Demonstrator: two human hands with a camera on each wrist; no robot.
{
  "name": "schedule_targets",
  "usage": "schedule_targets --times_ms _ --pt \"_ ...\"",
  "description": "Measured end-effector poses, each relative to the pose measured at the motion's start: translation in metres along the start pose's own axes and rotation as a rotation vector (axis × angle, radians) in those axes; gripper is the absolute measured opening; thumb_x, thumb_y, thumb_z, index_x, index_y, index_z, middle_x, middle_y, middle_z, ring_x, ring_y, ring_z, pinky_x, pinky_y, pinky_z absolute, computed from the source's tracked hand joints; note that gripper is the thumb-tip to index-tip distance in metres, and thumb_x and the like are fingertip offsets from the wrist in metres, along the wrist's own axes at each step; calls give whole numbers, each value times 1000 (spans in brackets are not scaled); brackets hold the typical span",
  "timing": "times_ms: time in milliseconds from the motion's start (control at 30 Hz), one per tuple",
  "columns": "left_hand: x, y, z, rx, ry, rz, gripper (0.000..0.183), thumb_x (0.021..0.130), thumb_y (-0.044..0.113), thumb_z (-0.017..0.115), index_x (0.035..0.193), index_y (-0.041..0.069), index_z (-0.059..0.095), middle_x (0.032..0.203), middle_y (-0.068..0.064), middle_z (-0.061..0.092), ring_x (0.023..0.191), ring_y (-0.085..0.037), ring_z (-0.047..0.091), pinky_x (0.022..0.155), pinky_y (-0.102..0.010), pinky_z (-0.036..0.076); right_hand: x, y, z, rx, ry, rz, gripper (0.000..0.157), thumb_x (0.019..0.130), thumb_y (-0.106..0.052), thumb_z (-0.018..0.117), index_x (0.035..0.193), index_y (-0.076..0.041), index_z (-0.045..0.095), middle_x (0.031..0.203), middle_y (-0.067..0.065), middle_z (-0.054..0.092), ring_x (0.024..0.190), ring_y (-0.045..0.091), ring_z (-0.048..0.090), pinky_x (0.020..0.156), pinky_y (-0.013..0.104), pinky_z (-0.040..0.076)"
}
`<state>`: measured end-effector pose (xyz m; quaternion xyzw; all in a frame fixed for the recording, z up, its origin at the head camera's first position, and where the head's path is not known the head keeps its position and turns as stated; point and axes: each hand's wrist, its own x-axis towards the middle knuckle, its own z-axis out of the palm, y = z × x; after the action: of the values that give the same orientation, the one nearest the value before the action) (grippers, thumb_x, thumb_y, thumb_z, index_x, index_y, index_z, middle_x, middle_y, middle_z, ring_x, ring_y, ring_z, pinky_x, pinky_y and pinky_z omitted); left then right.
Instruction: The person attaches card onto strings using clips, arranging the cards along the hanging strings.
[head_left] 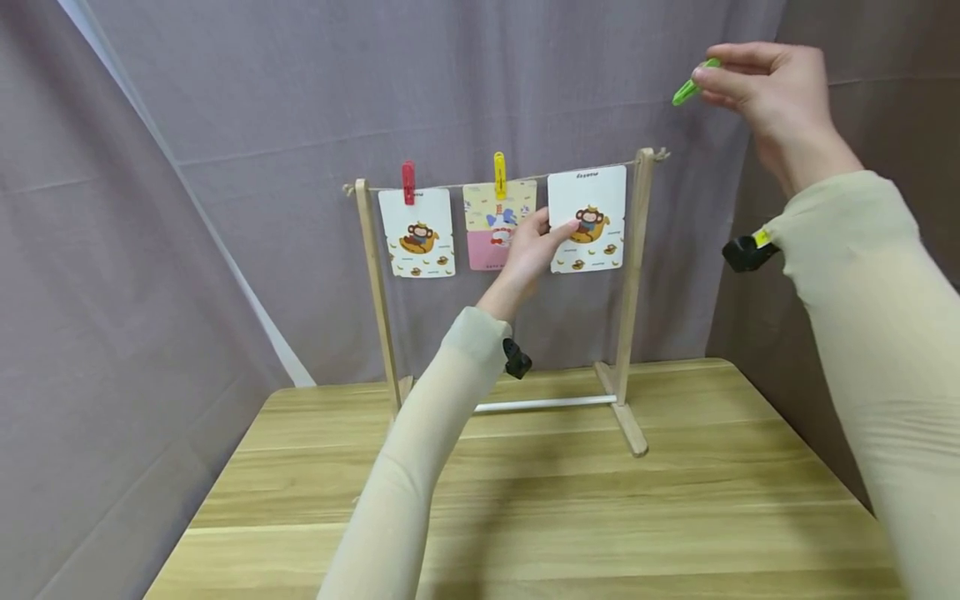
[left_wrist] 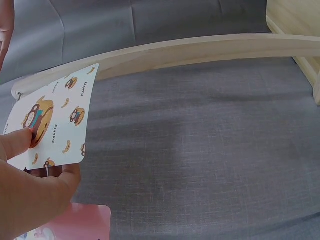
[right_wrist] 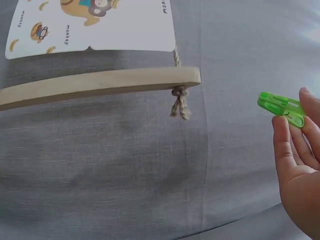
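Green clothespin (head_left: 693, 82) sits pinched in our right hand (head_left: 772, 92), upper right of frame; our left hand (head_left: 534, 242) pinches the unpegged monkey card (head_left: 587, 218) against the string (head_left: 525, 177), frame centre. We should squeeze the peg wide, then seat it squarely over card and string.

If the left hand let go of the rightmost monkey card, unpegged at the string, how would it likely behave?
The monkey card looks thin and light, so it would probably drop or slide off. It stays flat under the left hand, suggesting stiff card. The green peg is apart, in the right hand.
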<state>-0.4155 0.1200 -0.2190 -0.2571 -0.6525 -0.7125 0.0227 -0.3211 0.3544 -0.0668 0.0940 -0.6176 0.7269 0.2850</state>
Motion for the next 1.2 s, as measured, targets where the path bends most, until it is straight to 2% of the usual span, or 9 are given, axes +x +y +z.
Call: schedule_targets --times_ms 233,433,800,967,1200 --pt "-1 3 1 10 -5 -5 29 99 14 66 125 2 64 106 -8 73 91 -15 70 76 -24 57 0 0 11 -127 14 -78 25 79 -9 86 103 -7 79 98 -2 69 79 8 66 74 10 53" --pt "-1 3 2 5 -17 2 29 99 14 66 125 1 64 107 -9 73 92 -15 70 76 -24 57 3 1 22 -63 13 -127 15 79 -6 85 93 -3 80 86 0 73 68 9 66 70 12 53" --pt "0 3 0 -4 -12 -16 28 99 15 66 124 3 65 106 -7 73 92 -16 70 75 -25 58 4 -1 36 -56 -13 -191 14 81 -2 81 95 0 79 85 2 74 74 10 66 71 13 53" --pt "-1 4 -1 -7 -10 -9 27 99 13 66 124 2 64 106 -9 73 92 -17 70 75 -25 58 6 6 42 -143 -41 -202 14 84 -5 80 98 -3 80 87 -1 73 77 9 66 78 16 51" --pt "-3 4 -1 -1 -8 -8 27 99 12 66 124 1 65 107 -10 73 91 -16 70 75 -25 57 4 20 54 -362 -102 -209 16 89 -15 76 104 -10 80 91 -8 72 82 6 66 82 18 46"
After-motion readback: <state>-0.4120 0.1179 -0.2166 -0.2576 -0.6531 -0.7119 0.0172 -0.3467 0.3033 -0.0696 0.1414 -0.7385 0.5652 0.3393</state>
